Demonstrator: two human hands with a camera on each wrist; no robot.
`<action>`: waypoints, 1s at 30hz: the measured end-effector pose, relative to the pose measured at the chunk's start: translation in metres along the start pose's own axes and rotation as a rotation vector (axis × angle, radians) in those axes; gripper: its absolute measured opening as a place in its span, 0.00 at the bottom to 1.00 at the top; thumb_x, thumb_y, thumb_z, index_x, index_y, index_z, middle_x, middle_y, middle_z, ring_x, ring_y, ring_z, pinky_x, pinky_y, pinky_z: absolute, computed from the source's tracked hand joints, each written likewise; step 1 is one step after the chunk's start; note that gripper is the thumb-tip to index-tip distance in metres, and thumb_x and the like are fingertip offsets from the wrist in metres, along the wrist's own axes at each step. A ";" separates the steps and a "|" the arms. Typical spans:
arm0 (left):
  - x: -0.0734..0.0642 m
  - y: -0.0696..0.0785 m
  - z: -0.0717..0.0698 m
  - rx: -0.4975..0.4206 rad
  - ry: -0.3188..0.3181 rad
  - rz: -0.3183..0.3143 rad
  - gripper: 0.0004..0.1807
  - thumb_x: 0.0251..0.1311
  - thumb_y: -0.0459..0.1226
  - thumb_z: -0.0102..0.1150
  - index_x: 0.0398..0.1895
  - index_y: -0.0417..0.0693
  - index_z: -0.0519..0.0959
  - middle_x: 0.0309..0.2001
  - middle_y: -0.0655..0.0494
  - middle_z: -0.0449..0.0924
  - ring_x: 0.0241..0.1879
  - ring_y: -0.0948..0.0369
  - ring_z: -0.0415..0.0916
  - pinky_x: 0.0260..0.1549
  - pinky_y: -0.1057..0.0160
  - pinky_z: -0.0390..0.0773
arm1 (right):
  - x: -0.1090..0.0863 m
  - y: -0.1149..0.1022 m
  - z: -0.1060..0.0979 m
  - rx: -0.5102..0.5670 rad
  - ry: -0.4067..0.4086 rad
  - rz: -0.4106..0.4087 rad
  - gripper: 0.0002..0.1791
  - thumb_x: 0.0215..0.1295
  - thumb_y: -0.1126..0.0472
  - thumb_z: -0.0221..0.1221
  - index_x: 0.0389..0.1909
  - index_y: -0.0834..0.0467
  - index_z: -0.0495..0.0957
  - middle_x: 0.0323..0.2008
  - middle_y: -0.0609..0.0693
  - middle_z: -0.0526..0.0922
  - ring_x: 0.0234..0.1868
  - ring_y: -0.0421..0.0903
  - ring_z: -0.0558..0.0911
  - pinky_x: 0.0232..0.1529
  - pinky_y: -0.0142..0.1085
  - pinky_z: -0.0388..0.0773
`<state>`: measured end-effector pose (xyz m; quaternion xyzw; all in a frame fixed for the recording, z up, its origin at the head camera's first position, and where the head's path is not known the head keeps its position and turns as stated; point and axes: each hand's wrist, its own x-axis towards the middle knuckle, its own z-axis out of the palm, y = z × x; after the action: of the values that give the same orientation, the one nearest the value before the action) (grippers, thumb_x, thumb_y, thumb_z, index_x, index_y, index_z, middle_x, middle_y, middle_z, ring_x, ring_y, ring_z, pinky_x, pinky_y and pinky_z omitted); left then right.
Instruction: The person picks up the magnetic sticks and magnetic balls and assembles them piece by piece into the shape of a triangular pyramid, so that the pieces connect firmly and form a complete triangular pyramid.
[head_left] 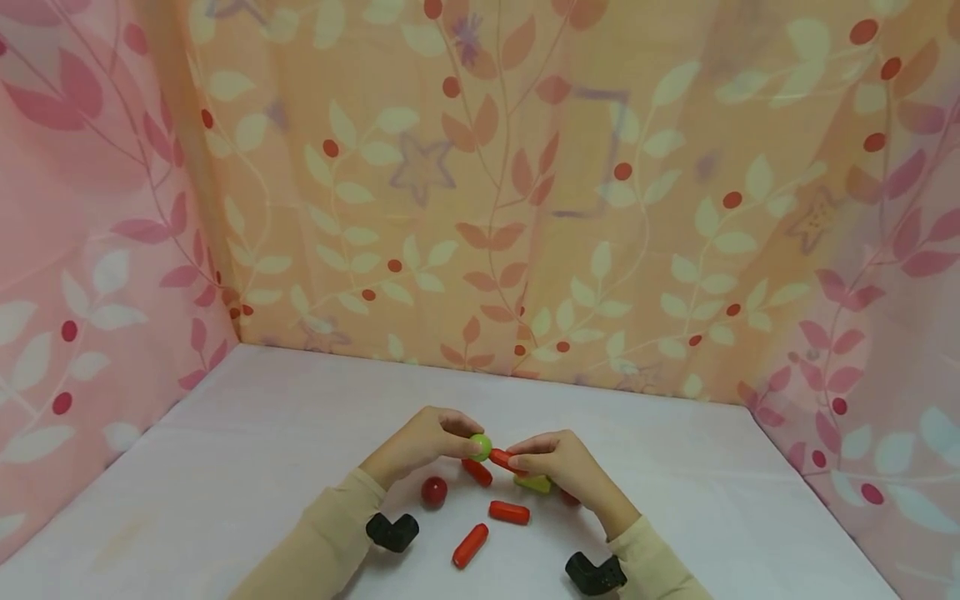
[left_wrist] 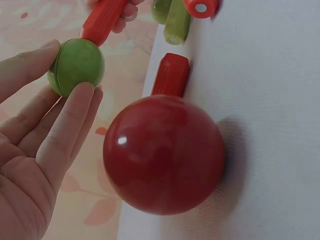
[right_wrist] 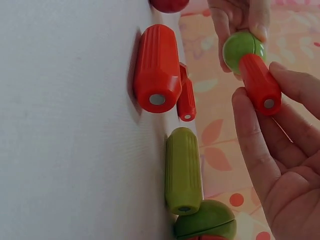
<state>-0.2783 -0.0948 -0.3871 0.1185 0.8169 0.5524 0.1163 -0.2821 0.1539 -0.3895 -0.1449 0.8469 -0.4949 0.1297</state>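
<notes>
My left hand [head_left: 420, 443] pinches a green ball [head_left: 481, 447] between thumb and fingers, a little above the table. In my right hand [head_left: 568, 468] is a red magnetic rod [right_wrist: 260, 84], held between thumb and fingertips. One end of this rod meets the green ball; its other end shows a silvery disc in the right wrist view. Below the hands lies another red rod [head_left: 477, 473]. A yellow-green rod [right_wrist: 183, 170] lies under my right hand, beside a green-and-red ball [right_wrist: 206, 220] that the hand partly hides in the head view.
A shiny red ball [head_left: 433, 492] sits on the white table [head_left: 187, 467] near my left wrist. Two more red rods, one crosswise [head_left: 509, 512] and one slanted [head_left: 470, 546], lie nearer me. Patterned cloth walls [head_left: 495, 208] stand behind and at both sides.
</notes>
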 end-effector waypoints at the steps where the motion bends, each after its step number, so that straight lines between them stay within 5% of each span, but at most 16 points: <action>1: 0.000 0.000 0.000 0.000 0.001 0.002 0.19 0.58 0.46 0.69 0.51 0.51 0.84 0.47 0.58 0.85 0.50 0.58 0.77 0.57 0.45 0.75 | 0.000 -0.001 0.000 -0.003 0.000 0.006 0.17 0.60 0.50 0.67 0.44 0.56 0.88 0.36 0.52 0.90 0.37 0.43 0.83 0.38 0.36 0.73; 19: 0.008 0.000 0.006 -0.016 0.001 0.010 0.17 0.58 0.43 0.69 0.50 0.50 0.85 0.48 0.57 0.85 0.48 0.59 0.79 0.57 0.48 0.76 | 0.001 0.001 -0.001 0.094 -0.069 0.057 0.18 0.59 0.52 0.69 0.47 0.59 0.87 0.39 0.50 0.90 0.41 0.42 0.84 0.44 0.36 0.79; 30: 0.010 -0.002 0.011 -0.023 -0.040 0.033 0.17 0.58 0.43 0.69 0.50 0.50 0.85 0.47 0.57 0.86 0.50 0.59 0.78 0.60 0.43 0.72 | -0.001 0.003 0.001 0.201 -0.113 0.048 0.25 0.62 0.57 0.67 0.59 0.63 0.79 0.48 0.54 0.88 0.45 0.42 0.86 0.50 0.36 0.83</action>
<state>-0.2844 -0.0830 -0.3930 0.1416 0.8060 0.5611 0.1247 -0.2816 0.1548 -0.3925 -0.1385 0.7876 -0.5652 0.2027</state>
